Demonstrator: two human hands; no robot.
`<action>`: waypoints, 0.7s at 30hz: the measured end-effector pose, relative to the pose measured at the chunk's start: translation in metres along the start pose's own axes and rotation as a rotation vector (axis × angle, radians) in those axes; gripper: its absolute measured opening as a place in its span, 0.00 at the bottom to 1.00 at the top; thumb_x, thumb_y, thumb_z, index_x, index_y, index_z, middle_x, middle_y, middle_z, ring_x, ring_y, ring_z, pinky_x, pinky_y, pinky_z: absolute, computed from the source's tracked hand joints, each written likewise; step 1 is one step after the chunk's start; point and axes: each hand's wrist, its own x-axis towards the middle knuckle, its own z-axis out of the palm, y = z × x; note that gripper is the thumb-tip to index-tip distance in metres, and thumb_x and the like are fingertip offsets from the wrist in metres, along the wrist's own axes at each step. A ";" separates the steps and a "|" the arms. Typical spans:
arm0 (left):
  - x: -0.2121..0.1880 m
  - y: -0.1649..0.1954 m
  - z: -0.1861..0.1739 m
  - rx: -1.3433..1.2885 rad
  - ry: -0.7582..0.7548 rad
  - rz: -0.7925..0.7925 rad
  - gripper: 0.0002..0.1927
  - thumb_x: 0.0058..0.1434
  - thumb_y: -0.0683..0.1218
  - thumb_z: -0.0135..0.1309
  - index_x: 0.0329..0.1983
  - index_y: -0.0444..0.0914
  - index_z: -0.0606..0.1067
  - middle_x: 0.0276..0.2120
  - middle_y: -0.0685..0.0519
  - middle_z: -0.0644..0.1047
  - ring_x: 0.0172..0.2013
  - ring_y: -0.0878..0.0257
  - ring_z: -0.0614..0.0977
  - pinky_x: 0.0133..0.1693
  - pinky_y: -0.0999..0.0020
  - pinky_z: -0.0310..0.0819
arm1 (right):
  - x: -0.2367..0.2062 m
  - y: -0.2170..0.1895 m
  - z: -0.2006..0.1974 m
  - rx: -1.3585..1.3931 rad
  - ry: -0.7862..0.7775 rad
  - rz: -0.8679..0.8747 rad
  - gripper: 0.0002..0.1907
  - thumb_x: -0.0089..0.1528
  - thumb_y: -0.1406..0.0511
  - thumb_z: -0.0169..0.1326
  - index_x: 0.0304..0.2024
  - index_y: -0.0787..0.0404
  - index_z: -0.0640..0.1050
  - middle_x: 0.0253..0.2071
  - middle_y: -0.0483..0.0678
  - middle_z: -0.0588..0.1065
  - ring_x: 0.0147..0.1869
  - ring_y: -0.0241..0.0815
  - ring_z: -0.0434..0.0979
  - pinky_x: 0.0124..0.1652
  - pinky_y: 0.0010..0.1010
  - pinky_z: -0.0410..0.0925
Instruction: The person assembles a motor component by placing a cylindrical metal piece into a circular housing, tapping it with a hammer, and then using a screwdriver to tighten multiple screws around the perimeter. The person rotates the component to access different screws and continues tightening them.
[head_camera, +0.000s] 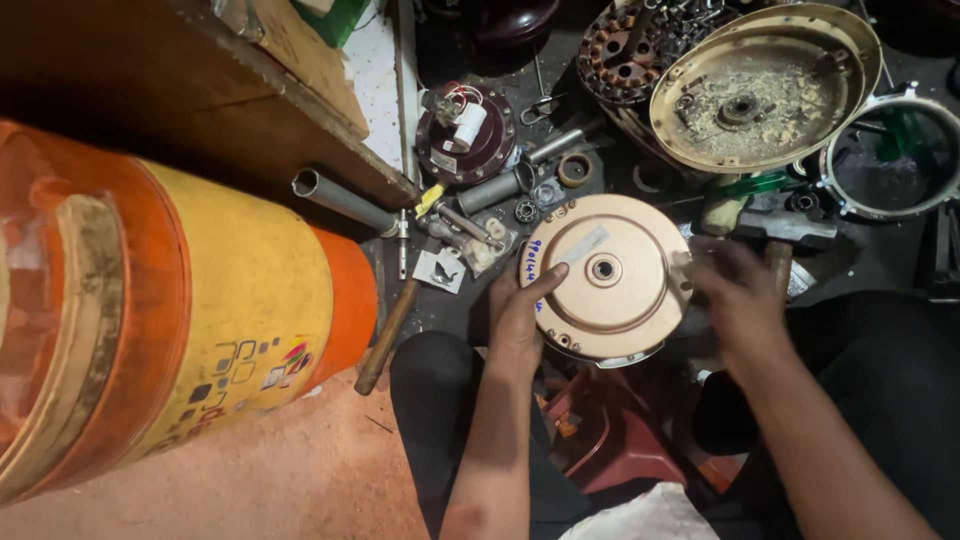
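1. Hands: our left hand (520, 318) lies flat, fingers open, steadying the copper-coloured fan motor cover (606, 276) between our knees.
2. Our right hand (735, 295) is blurred; grip unclear.
3. We judge the cover could slide off, being unclamped.

Dim, warm light — right hand (735, 290) blurred

right hand (738, 292): motion-blurred, fingers indistinct
yellow-orange drum (170, 310): cut off at left edge
round motor cover (606, 275): edges hidden under both hands
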 end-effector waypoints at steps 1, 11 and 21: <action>-0.001 0.003 -0.001 0.078 0.002 0.051 0.30 0.53 0.39 0.64 0.60 0.25 0.73 0.50 0.40 0.81 0.48 0.54 0.83 0.53 0.63 0.76 | -0.002 0.001 -0.010 -0.148 0.051 -0.180 0.25 0.61 0.65 0.64 0.59 0.67 0.75 0.50 0.52 0.78 0.52 0.49 0.78 0.50 0.40 0.71; -0.037 0.024 0.021 1.216 -0.151 0.606 0.57 0.36 0.54 0.79 0.69 0.36 0.64 0.72 0.37 0.57 0.72 0.38 0.52 0.69 0.44 0.47 | 0.035 0.046 -0.066 -1.224 0.212 -0.439 0.54 0.49 0.61 0.74 0.70 0.73 0.60 0.56 0.74 0.66 0.59 0.73 0.71 0.56 0.52 0.69; -0.022 0.023 0.000 1.231 -0.247 0.560 0.54 0.38 0.53 0.76 0.70 0.38 0.67 0.73 0.44 0.62 0.75 0.44 0.53 0.72 0.50 0.47 | 0.049 0.053 -0.061 -0.999 0.207 -0.221 0.53 0.55 0.66 0.67 0.76 0.68 0.53 0.67 0.75 0.58 0.63 0.77 0.68 0.59 0.53 0.67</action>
